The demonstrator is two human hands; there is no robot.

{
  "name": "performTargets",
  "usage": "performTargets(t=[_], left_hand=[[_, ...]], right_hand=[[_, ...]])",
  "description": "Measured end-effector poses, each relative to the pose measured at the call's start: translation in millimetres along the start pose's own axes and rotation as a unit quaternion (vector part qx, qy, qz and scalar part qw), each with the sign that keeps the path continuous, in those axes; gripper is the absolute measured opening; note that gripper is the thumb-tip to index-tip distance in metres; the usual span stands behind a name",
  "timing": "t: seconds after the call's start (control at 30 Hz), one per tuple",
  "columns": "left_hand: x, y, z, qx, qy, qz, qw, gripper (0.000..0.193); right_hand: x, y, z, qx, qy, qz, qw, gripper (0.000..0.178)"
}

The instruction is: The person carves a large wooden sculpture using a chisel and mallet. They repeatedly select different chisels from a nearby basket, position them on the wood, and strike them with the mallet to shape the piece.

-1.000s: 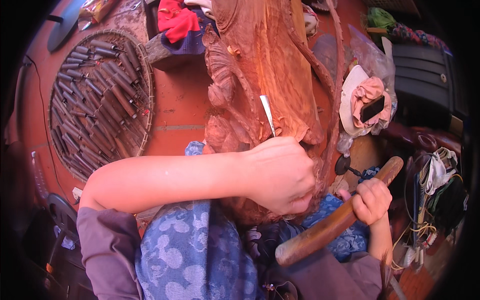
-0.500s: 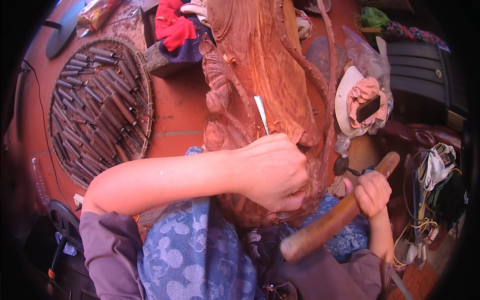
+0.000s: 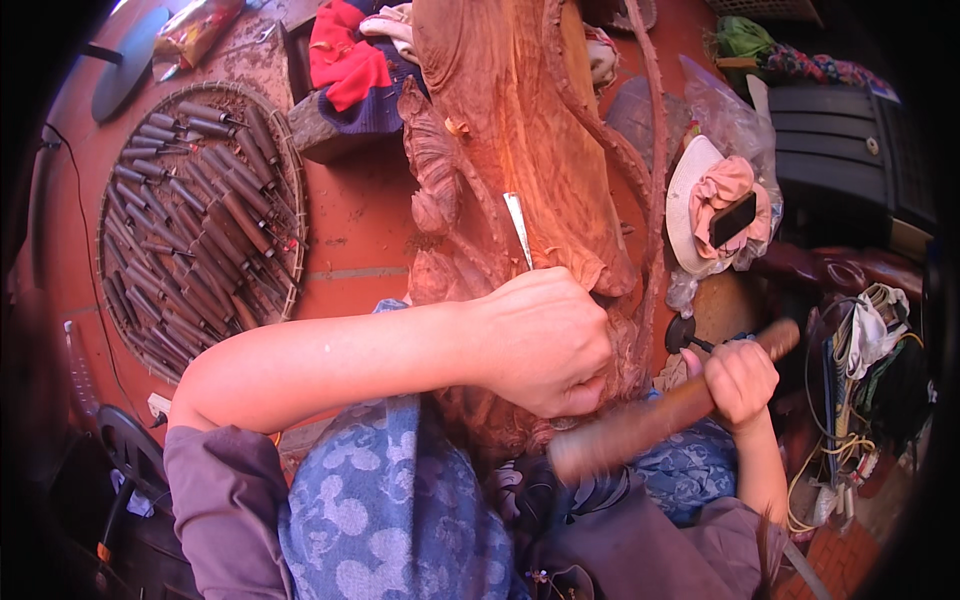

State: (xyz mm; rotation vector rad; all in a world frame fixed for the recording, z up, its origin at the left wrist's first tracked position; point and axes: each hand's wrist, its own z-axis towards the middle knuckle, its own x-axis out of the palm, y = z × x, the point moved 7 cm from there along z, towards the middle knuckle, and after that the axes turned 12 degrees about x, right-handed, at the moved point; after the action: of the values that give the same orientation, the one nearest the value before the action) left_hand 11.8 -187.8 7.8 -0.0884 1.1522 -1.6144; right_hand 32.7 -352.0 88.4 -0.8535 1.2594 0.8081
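Observation:
A large reddish-brown wood carving [image 3: 500,120] stretches away from me, its near end between my knees and partly behind my left forearm. My left hand [image 3: 548,342] is closed in a fist over the near part of the wood, gripping a chisel. The chisel's pale metal blade [image 3: 517,230] sticks out beyond the fist toward the far side; its handle is hidden in the hand. To the right, my right hand [image 3: 741,384] is wrapped around a wooden mallet [image 3: 640,428], a thick rounded club. Its blurred heavy end lies just below the left fist, seemingly apart from it.
A round woven tray [image 3: 300,215] on the left holds many dark-handled carving tools [image 3: 215,215]. Red and navy cloth [image 3: 350,70] lies on a block behind. On the right are a pale hat [image 3: 690,205] with a phone [image 3: 733,220], a dark case [image 3: 830,150] and tangled cables [image 3: 850,450].
The mallet's heavy end has swung upward, closer to my left fist, and is blurred. My left hand and the chisel have stayed nearly in place.

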Motion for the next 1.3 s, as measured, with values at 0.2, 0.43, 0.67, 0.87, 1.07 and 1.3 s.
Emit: performTargets(t=[0.2, 0.43, 0.67, 0.87, 1.07, 1.3], left_hand=[[-2, 2, 0, 0.004, -0.006, 0.022, 1.0, 0.027], [12, -17, 4, 0.016, -0.016, 0.017, 1.0, 0.028], [21, -7, 5, -0.013, -0.007, 0.025, 1.0, 0.031], [6, 1, 11, -0.03, -0.015, 0.028, 0.999, 0.031], [4, 4, 10, -0.043, -0.002, 0.035, 0.998, 0.031], [1, 5, 8, -0.026, -0.03, 0.048, 0.998, 0.03]], right_hand=[[0, -2, 1, 0.013, 0.02, 0.028, 0.999, 0.029], [-3, 1, 9, 0.045, 0.046, 0.058, 0.996, 0.028], [-6, 5, 4, -0.005, 0.031, 0.07, 0.997, 0.03], [-4, 0, 0, 0.016, 0.021, 0.023, 0.999, 0.029], [-3, -7, -5, 0.022, 0.009, 0.004, 1.0, 0.029], [0, -13, -6, 0.023, 0.002, -0.012, 1.0, 0.029]])
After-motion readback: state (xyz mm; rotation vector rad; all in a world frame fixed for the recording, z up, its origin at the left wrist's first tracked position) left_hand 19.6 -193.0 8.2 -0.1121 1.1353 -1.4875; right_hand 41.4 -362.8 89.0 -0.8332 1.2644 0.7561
